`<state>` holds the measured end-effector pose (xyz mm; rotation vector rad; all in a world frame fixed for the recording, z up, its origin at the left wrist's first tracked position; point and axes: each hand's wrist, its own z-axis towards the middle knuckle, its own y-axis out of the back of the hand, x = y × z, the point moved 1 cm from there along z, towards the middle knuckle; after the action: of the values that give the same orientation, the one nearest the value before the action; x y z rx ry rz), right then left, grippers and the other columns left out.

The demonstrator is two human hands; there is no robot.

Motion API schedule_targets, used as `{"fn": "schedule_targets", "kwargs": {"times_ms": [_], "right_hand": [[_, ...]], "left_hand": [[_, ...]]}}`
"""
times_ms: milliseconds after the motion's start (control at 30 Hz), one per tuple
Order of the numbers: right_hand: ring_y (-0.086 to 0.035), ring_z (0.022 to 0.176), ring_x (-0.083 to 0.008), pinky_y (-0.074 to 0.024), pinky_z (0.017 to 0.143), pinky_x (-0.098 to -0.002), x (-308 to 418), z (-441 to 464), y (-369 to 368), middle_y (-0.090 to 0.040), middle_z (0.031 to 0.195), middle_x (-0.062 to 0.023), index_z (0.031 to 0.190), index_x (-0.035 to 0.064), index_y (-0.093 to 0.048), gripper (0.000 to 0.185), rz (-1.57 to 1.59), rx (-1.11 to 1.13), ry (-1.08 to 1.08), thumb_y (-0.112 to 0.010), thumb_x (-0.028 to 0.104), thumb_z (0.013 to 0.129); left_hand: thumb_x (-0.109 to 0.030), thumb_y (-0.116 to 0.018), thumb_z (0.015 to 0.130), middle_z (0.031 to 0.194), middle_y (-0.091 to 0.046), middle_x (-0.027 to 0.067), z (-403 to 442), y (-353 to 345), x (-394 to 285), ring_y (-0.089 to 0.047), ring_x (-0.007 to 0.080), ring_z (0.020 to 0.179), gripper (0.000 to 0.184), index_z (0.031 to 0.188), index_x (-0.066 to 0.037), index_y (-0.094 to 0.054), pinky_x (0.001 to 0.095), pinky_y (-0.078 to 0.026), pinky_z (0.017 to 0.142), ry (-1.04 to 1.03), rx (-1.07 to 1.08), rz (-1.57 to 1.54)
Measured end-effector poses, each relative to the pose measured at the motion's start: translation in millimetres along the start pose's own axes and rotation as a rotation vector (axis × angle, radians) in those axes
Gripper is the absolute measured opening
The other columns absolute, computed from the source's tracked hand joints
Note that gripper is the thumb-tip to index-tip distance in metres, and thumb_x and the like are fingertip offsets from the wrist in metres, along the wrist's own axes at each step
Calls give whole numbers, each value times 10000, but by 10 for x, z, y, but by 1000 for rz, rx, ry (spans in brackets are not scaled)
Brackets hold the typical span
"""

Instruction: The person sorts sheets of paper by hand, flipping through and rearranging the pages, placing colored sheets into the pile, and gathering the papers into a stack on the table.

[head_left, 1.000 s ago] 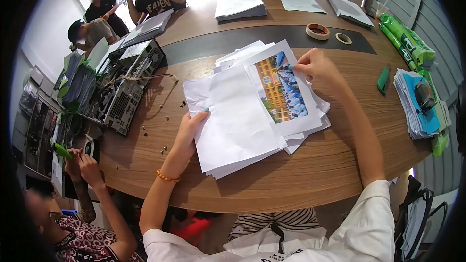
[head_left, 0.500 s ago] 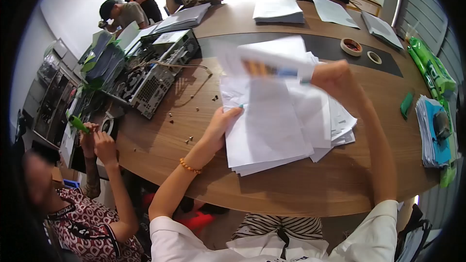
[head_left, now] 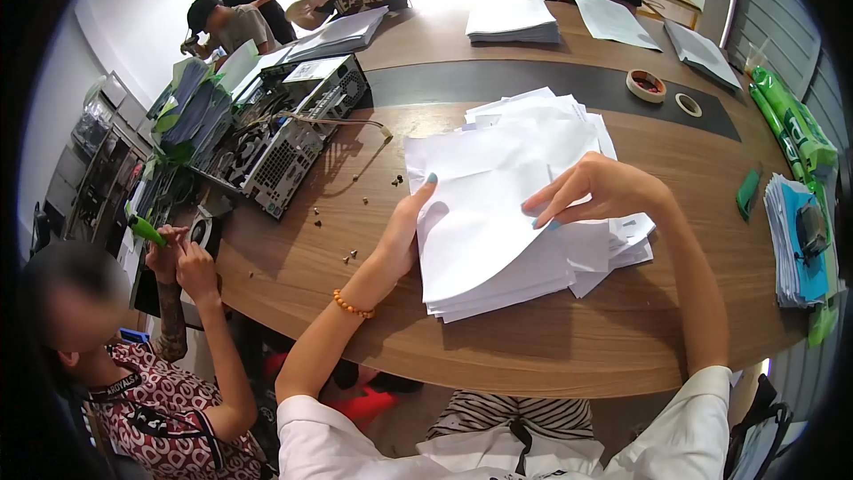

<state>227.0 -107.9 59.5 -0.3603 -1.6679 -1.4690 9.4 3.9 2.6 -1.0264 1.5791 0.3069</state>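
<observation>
A loose pile of white paper sheets lies on the table in front of me. My left hand is closed on the left edge of the papers, its thumb on top and its other fingers mostly hidden. Over the right side of the top sheet, my right hand has its fingers bent and brought together on the paper. That sheet bows upward along its lower right edge, between the two hands. Further sheets stick out unevenly to the right of the pile.
An opened computer case stands at left, with small screws nearby. Two tape rolls, a green cutter and a bundle of papers are at right. A person at left holds a green tool; others sit across the table.
My right hand has come down and left onto the top sheet. The printed sheet it was swinging, blurred with orange and blue, no longer shows. My left hand stays at the papers' edge.
</observation>
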Motion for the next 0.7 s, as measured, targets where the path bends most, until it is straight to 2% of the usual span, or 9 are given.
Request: {"fn": "schedule_targets", "kwargs": {"times_ms": [67, 133, 200, 233, 267, 333, 467, 533, 700], "right_hand": [[-578, 824, -166, -470, 678, -249, 37, 27, -46, -589, 939, -60, 805, 142, -649, 233, -71, 24, 70, -609, -7, 630], [-569, 852, -172, -475, 672, -260, -61, 17, -43, -566, 997, -56, 886, 161, -626, 304, -89, 25, 180, -602, -12, 637], [-560, 875, -175, -479, 667, -273, -119, -46, 53, -534, 1055, -60, 978, 146, -581, 374, -164, -269, 67, -598, -21, 643], [-563, 851, -166, -478, 662, -265, -184, -106, 183, -522, 1072, -69, 1013, 95, -550, 365, -55, -317, -124, -568, -24, 669], [-585, 764, -175, -480, 633, -269, -207, -192, 301, -593, 902, -103, 936, 31, -572, 232, -162, -476, -148, -531, 26, 707], [-549, 640, -117, -434, 549, -219, -318, -311, 425, -590, 721, -70, 814, -18, -574, 146, -133, -718, -518, -509, 79, 727], [-512, 561, -104, -394, 498, -223, -577, -409, 378, -564, 608, -59, 743, -26, -569, 201, -187, -760, -645, -542, 172, 731], [-560, 589, -194, -435, 569, -285, -601, -364, 341, -577, 624, -119, 704, -10, -593, 312, -257, -607, -710, -604, 299, 658], [-562, 614, -192, -436, 582, -282, -736, -296, 268, -582, 663, -120, 705, -2, -582, 298, -160, -711, -595, -637, 279, 625]], "left_hand": [[-252, -448, 799, 941, -523, 110, 29, 58, 44, -534, 154, 816, 378, 1055, 23, -409, 256, -446, 691, -22, -3, 95], [-232, -470, 791, 928, -522, 109, 63, 111, 86, -533, 149, 797, 356, 1035, 22, -416, 256, -447, 678, -41, 5, 191], [-184, -495, 775, 902, -523, 103, 90, 148, 113, -530, 143, 772, 312, 1001, 20, -425, 258, -447, 659, -31, -54, 155], [-186, -487, 780, 904, -521, 101, 81, 133, 104, -527, 146, 781, 316, 1007, 24, -422, 260, -443, 668, -46, -15, 131], [-186, -487, 780, 904, -521, 101, 81, 126, 104, -527, 146, 781, 316, 1007, 24, -422, 260, -443, 668, -43, -1, 125], [-179, -482, 780, 909, -519, 102, 86, 131, 99, -523, 145, 791, 309, 1008, 23, -422, 266, -439, 680, -41, -48, 129], [-183, -482, 781, 919, -517, 92, 35, 73, 54, -519, 146, 804, 308, 1007, 18, -426, 267, -430, 695, -27, -45, 136], [-187, -480, 782, 921, -516, 91, 64, 108, 80, -518, 146, 807, 310, 1007, 18, -426, 266, -427, 698, -31, -35, 134], [-193, -481, 783, 925, -513, 91, 65, 116, 85, -516, 147, 811, 314, 1006, 22, -427, 262, -420, 705, -38, -31, 138]]}}
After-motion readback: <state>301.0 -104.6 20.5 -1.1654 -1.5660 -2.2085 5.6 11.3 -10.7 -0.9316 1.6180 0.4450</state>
